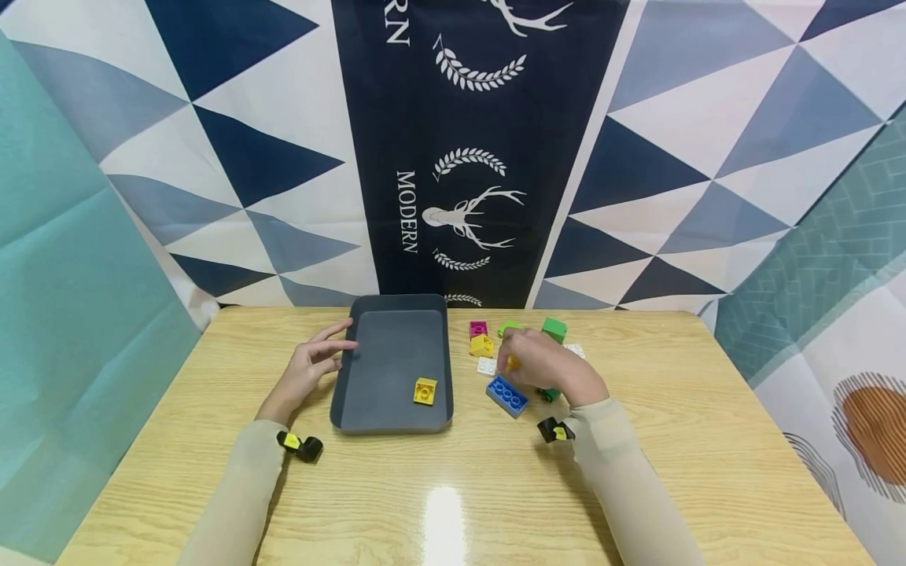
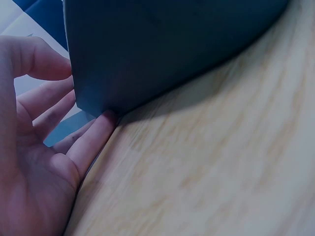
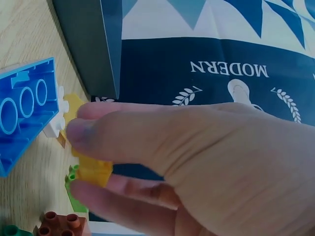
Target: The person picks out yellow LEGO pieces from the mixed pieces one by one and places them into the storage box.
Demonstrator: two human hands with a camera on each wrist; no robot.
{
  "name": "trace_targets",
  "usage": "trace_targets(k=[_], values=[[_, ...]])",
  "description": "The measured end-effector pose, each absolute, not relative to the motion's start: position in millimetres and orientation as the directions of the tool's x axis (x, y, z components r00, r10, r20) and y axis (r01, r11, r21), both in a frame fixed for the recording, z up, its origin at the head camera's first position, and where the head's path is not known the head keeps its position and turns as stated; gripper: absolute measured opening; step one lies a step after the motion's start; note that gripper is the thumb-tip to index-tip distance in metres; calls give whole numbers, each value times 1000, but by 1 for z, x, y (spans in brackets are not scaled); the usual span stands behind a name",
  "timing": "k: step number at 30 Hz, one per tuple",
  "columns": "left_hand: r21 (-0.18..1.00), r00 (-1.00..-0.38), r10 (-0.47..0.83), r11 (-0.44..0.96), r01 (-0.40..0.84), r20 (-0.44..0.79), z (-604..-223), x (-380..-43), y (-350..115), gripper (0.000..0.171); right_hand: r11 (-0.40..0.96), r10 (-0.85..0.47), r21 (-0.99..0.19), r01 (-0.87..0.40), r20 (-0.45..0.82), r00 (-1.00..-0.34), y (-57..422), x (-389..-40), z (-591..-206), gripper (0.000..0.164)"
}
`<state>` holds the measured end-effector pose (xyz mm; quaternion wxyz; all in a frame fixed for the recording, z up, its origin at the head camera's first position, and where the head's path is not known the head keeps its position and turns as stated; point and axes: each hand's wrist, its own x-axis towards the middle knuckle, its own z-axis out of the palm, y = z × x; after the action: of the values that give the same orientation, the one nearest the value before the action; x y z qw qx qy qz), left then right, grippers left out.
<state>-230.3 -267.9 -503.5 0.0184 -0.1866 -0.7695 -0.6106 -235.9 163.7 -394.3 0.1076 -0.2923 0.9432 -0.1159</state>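
My left hand is at the left side of the dark grey tray, its fingertips touching the rim; in the left wrist view the fingers lie against the outer wall. One yellow brick lies in the tray near the front right. My right hand pinches an orange-yellow toy brick between thumb and fingers, over the brick group right of the tray. A blue brick lies on the table just below that hand, its tubes showing.
Around the right hand lie a magenta brick, a yellow brick, white bricks, a light green piece and a green brick. A brown brick shows in the right wrist view. A patterned cloth hangs behind the table.
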Motion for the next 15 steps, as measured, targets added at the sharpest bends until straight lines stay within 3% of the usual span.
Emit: trace_targets(k=[8, 15], values=[[933, -929, 267, 183, 309, 255, -504, -231, -268, 40, 755, -605, -322, -572, -5, -796, 164, -235, -394, 14], [935, -927, 270, 173, 311, 258, -504, -231, -268, 40, 749, -606, -307, -586, 36, -794, 162, -234, -393, 17]])
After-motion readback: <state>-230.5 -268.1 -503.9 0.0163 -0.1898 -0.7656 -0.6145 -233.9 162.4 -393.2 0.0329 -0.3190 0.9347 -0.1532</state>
